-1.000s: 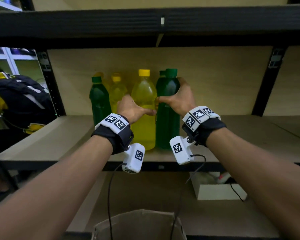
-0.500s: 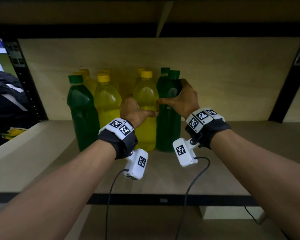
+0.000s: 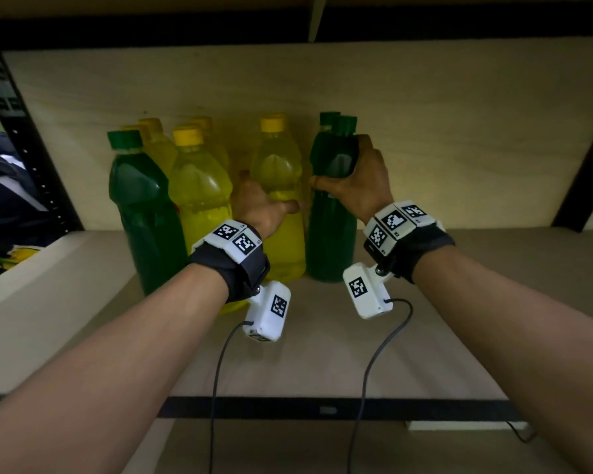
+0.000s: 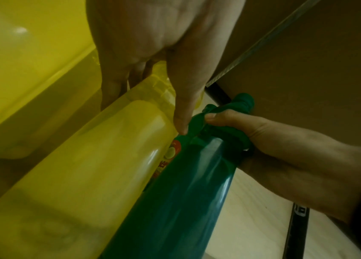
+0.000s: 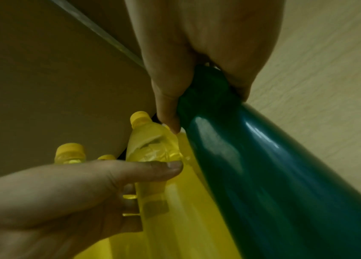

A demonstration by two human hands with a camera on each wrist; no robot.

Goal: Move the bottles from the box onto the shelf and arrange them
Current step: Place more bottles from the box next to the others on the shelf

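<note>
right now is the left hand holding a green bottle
No, the left hand grips a yellow bottle; the right hand holds the green one.

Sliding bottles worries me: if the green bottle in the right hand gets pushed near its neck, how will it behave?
The green bottle is tall and narrow, so it may tip. It looks full, probably heavy. The right hand grips high.

three green bottles on the shelf [image 3: 322,354]: one at far left [image 3: 141,213], one in the right hand's grip [image 3: 332,230], one behind it with only the cap showing [image 3: 326,117]. at least five yellow bottles: two in front [image 3: 199,200] [image 3: 281,200], three partly hidden behind. two hands [image 3: 261,206] [image 3: 360,181].
</note>
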